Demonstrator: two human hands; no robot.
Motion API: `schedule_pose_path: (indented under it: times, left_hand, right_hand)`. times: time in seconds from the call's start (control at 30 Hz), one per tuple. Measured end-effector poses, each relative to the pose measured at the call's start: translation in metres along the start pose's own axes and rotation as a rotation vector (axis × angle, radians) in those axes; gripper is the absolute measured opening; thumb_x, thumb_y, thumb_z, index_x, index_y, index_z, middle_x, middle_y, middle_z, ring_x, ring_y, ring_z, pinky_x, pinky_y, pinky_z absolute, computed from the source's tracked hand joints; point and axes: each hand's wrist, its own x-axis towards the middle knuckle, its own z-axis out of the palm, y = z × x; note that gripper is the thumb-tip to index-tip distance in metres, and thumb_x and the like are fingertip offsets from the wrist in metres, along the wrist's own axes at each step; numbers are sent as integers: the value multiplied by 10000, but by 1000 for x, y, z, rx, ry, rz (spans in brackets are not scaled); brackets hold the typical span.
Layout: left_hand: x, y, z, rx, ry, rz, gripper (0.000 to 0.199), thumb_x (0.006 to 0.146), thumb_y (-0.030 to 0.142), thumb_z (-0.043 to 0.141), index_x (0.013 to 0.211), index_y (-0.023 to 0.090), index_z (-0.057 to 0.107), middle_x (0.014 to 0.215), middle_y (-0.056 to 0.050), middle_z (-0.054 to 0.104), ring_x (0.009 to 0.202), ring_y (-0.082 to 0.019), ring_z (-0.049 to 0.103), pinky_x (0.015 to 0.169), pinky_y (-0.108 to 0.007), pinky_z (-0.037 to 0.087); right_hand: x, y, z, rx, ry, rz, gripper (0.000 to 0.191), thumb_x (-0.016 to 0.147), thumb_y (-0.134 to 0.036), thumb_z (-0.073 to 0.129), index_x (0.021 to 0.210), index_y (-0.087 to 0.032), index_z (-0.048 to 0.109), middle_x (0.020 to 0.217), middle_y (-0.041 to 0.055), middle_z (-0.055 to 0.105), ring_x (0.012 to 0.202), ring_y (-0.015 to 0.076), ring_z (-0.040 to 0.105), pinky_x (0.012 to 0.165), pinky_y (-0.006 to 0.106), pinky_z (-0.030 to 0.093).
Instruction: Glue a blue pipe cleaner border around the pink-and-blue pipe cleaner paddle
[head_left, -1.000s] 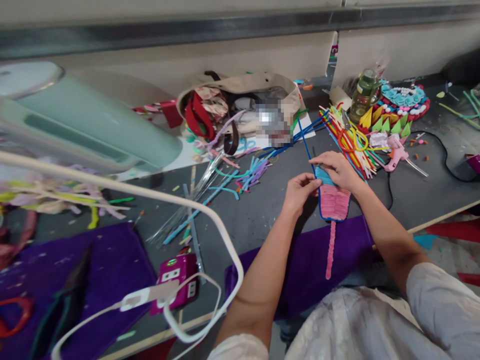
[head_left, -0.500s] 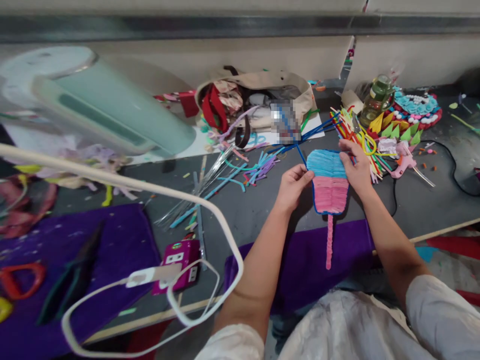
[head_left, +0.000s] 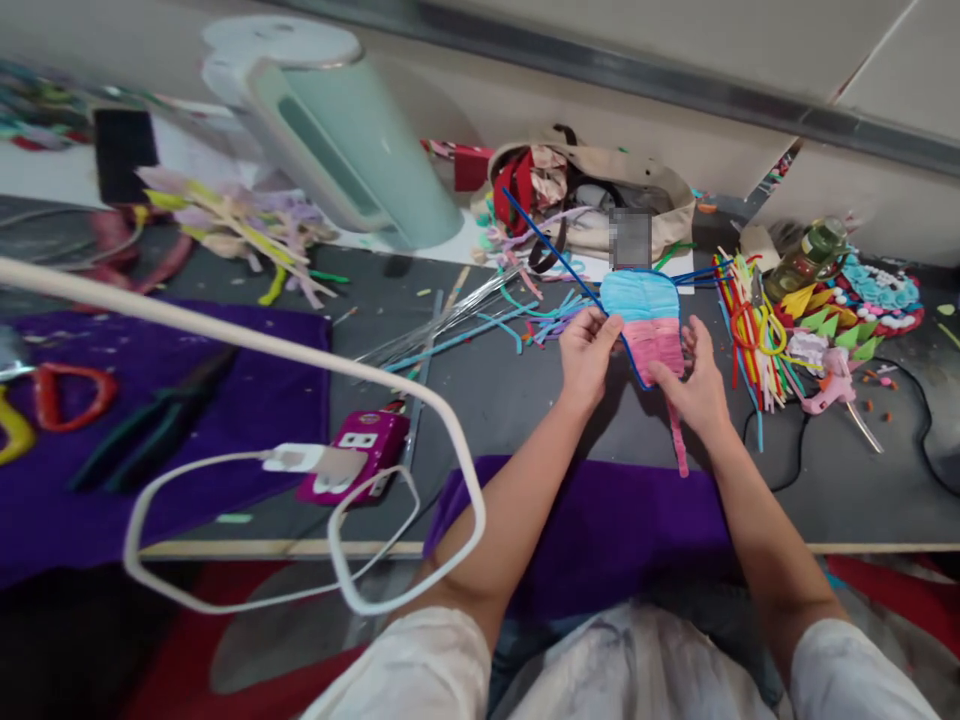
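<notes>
My left hand pinches the left edge of a flat pipe-cleaner craft piece, light blue above and pink below, with a thin pink stem hanging down. Dark blue pipe cleaner borders its left side and base, and a long loose end sticks out up and left from near my left fingers. On the pink lower right part rests the thumb of my right hand; the other fingers curl beside the right edge, partly behind it. The piece is held above the grey table.
Bundled pipe cleaners, a pink glue gun and a green bottle lie to the right. Behind is a beige bag. Leftward are a pink power strip, a looping white cable, pliers and red-handled scissors.
My right hand has shifted from the blue upper right edge down to the pink part. The loose dark blue end now points further left. The camera view has turned and shifted.
</notes>
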Motion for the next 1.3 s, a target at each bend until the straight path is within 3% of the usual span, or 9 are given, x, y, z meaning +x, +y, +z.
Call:
schedule_pose_path:
  times: [0.1,0.2,0.4,0.63,0.8,0.97,1.17,1.3]
  left_hand:
    - [-8,5,6,36,18,40,594,663,695,872,700,218,521,637,57,464,563,-97,425,550,-248,403]
    - [-14,10,10,84,31,68,581,688,698,856,704,218,528,639,53,470,577,-103,437,560,-247,415]
    - [-17,18,12,49,10,59,565,671,670,882,705,216,548,634,57,456,579,-103,436,571,-244,458]
    - [-9,28,5,26,-111,40,573,626,666,910,740,212,579,660,44,516,579,-110,499,584,-259,497]
    - [-6,31,1,53,-90,97,556,639,608,924,864,224,591,792,33,570,633,-119,575,640,-269,540]
    - [-8,30,2,91,-94,148,535,652,513,947,919,237,575,764,55,544,618,-111,586,637,-248,499]
    - [-7,28,2,66,-185,105,642,579,481,985,984,253,543,908,33,617,698,-114,613,671,-242,515]
    - [-4,25,-1,59,-284,78,617,575,469,989,951,239,556,805,42,603,735,-136,614,680,-239,509]
  right_hand:
    - [-7,-15,5,-182,12,-63,1088,824,-783,663,1637,-190,250,1622,255,420,1509,411,419,1183,643,403]
    - [-9,-22,5,-233,36,-79,1062,860,-759,632,1645,-180,214,1636,257,389,1531,409,381,1201,650,377]
    - [-12,-30,2,-220,72,-73,918,915,-655,616,1629,-221,238,1636,226,392,1522,389,394,1198,643,387]
    - [-12,-33,0,-183,85,-83,852,926,-609,624,1607,-222,288,1588,218,449,1490,384,435,1186,631,412]
    - [-11,-31,1,-250,125,-136,825,943,-616,600,1606,-239,287,1538,215,496,1441,372,493,1142,622,467]
    - [-12,-31,2,-257,133,-137,799,944,-606,600,1583,-216,320,1510,226,513,1427,374,503,1142,616,468]
    - [-12,-34,-1,-190,110,-98,765,945,-586,610,1566,-239,330,1544,216,473,1471,376,448,1172,631,430]
    - [-12,-36,-4,-161,103,-80,750,944,-570,617,1557,-238,338,1553,215,458,1478,369,441,1175,611,434]
